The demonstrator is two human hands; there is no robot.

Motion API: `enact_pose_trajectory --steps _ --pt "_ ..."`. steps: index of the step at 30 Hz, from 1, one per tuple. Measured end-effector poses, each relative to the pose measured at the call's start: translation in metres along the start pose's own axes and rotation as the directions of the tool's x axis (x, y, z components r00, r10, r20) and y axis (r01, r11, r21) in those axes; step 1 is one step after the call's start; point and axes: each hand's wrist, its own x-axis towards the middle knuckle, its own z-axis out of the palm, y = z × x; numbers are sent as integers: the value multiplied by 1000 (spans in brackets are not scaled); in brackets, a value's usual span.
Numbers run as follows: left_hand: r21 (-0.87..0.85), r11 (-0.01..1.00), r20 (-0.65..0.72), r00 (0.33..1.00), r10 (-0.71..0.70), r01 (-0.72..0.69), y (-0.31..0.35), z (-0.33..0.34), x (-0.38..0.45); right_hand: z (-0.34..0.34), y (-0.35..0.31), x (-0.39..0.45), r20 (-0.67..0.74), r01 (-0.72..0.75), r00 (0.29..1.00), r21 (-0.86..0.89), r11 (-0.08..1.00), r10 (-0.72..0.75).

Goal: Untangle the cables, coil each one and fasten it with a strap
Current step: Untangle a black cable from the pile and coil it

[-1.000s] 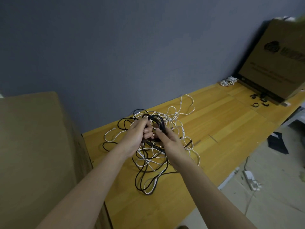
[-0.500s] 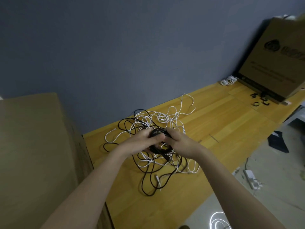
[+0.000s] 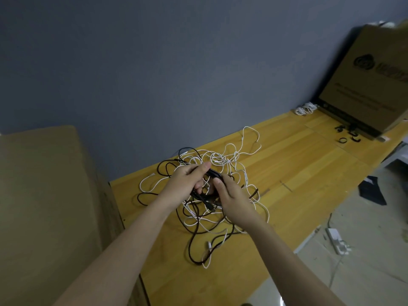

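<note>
Both hands, left hand (image 3: 187,184) & right hand (image 3: 231,197), curl fingers round black cable (image 3: 213,174) mid-tangle (image 3: 198,219) at table (image 3: 287,173) centre; should keep loops even, feed slack gently; straps (image 3: 348,135) at 2 o'clock.

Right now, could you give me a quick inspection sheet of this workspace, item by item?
Surface: wooden table, along a grey wall.
Job's things: black cable bundle held in both hands; tangled pile of black and white cables beneath; black straps far right; one coiled white cable by the wall.
Clutter: nothing seen on the table beyond these.
Fingers: left hand and right hand both grip the black cable bundle.
Cables: pile not yet untangled; loose ends trail toward the table edge.
Surroundings: cardboard box far right, cardboard sheet left, power strip on the floor.
</note>
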Motion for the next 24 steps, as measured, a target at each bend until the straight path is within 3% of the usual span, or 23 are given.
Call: enact_pose_trajectory --steps 2,5,8,12,14,20,24 --pt "-22 1000 -49 999 -23 22 2 3 -1 8 2 2 -66 -5 998 -3 1000 5" --pt "-50 991 -90 988 -128 124 5 7 -3 17 9 2 -59 -84 994 110 990 91" --pt "-143 970 16 980 -198 199 7 9 -6 21 15 3 -37 -153 986 202 967 164" --pt "-337 919 238 963 -126 204 6 8 -5 18 19 10 -84 -183 972 306 934 218" --pt "-340 922 271 958 -90 183 6 7 -5 14 18 12 -66 -214 965 352 911 253" --pt "-302 951 115 993 -28 62 13 7 -2 0 11 13 38 -151 988 381 912 148" --pt "-232 973 -50 998 -30 18 12 3 1 -4 19 0 -37 3 999 264 965 8"
